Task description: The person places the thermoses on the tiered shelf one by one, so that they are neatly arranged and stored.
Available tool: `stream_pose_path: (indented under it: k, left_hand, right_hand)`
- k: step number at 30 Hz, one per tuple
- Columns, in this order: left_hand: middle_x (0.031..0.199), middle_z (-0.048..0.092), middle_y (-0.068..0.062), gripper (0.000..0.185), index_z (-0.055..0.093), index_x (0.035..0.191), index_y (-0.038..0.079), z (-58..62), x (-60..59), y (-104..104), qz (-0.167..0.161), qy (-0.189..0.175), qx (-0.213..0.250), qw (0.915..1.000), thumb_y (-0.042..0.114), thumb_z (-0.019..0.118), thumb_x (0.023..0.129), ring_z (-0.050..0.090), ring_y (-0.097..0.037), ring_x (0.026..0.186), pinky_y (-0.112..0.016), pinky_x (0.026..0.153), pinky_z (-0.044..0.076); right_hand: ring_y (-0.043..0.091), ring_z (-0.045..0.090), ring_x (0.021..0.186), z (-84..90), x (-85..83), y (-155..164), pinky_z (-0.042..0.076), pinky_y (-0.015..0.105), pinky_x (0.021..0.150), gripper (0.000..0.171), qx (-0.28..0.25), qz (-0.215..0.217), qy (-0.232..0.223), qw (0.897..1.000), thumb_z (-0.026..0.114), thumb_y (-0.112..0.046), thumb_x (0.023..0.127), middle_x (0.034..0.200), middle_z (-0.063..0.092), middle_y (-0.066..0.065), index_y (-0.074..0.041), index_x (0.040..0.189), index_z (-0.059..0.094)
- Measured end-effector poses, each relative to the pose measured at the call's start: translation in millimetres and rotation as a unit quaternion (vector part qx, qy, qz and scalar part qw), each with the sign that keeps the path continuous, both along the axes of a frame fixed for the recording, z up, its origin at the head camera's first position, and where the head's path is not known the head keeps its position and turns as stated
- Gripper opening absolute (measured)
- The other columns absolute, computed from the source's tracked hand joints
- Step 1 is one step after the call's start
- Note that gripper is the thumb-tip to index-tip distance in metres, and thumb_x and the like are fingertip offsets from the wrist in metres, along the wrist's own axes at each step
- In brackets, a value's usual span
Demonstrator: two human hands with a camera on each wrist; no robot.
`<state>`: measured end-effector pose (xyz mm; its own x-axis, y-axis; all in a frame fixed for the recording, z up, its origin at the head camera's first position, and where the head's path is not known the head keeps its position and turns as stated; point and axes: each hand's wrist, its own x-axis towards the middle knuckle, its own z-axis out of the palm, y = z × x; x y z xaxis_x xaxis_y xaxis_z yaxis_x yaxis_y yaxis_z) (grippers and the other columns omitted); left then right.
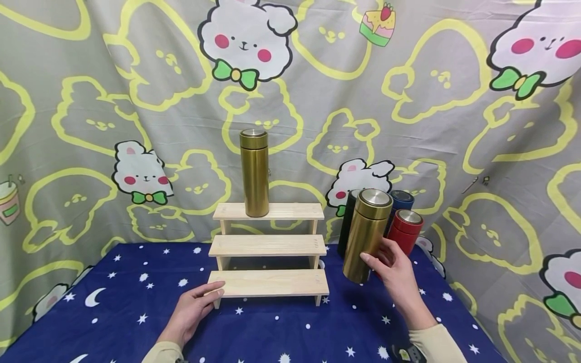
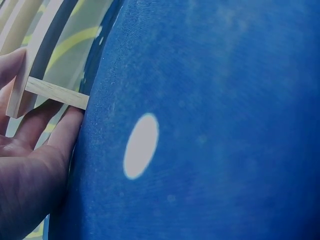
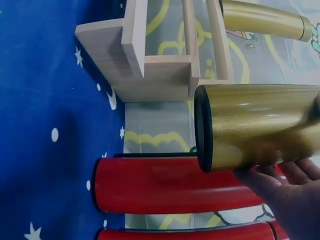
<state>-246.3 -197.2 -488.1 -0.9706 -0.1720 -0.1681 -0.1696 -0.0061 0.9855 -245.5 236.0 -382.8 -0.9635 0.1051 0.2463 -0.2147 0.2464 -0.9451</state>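
My right hand (image 1: 394,267) grips a gold thermos flask (image 1: 368,234) round its body, thumb across the near side. The flask tilts slightly and hangs above the cloth, right of a three-tier wooden display stand (image 1: 268,282); its dark base (image 3: 202,129) shows in the right wrist view. My left hand (image 1: 192,307) holds the left end of the stand's lowest step, with fingers above and below the board (image 2: 22,85) in the left wrist view. Another gold thermos flask (image 1: 255,174) stands upright on the top step, left of its right end.
Behind the held flask stand a black flask (image 1: 346,227), a blue-lidded flask (image 1: 402,200) and a red flask (image 1: 407,229). Two red flasks (image 3: 170,185) appear in the right wrist view. A starry blue cloth (image 1: 281,333) covers the table; a patterned curtain (image 1: 290,101) hangs behind.
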Motion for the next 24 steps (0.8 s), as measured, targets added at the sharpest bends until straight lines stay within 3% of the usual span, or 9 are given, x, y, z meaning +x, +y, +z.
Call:
stream_pose_path:
  k: [4,16,24]
  left_hand:
    - [0.139,0.049,-0.027,0.04,0.069,0.12,-0.002,-0.3,-0.6,0,-0.001,-0.002,-0.001,1.0,0.017,0.078,0.085,0.059,-0.023,0.11,-0.043,0.095,0.047]
    - [0.14,0.048,-0.026,0.041,0.069,0.119,-0.002,-1.1,-1.1,-2,-0.003,-0.003,0.003,1.0,0.017,0.079,0.085,0.06,-0.021,0.109,-0.04,0.093,0.049]
    - [0.139,0.049,-0.026,0.04,0.07,0.118,-0.001,0.8,-0.2,0,0.002,-0.006,-0.003,1.0,0.018,0.08,0.084,0.059,-0.023,0.11,-0.042,0.094,0.048]
  right_hand:
    - [0.018,0.053,0.119,2.3,-5.5,-6,0.047,0.017,0.087,0.06,-0.006,0.005,0.013,1.0,0.071,-0.023,0.093,0.138,0.051,0.016,-0.004,0.142,0.042]
    - [0.028,0.052,0.123,13.0,-19.0,-24,0.047,0.02,0.091,0.059,-0.016,0.021,0.026,0.999,0.073,-0.023,0.092,0.137,0.053,0.015,-0.004,0.141,0.045]
    - [0.029,0.051,0.125,18.5,-28.4,-33,0.042,0.043,0.102,0.062,-0.015,0.023,0.033,0.999,0.073,-0.026,0.091,0.138,0.051,0.015,-0.004,0.142,0.045]
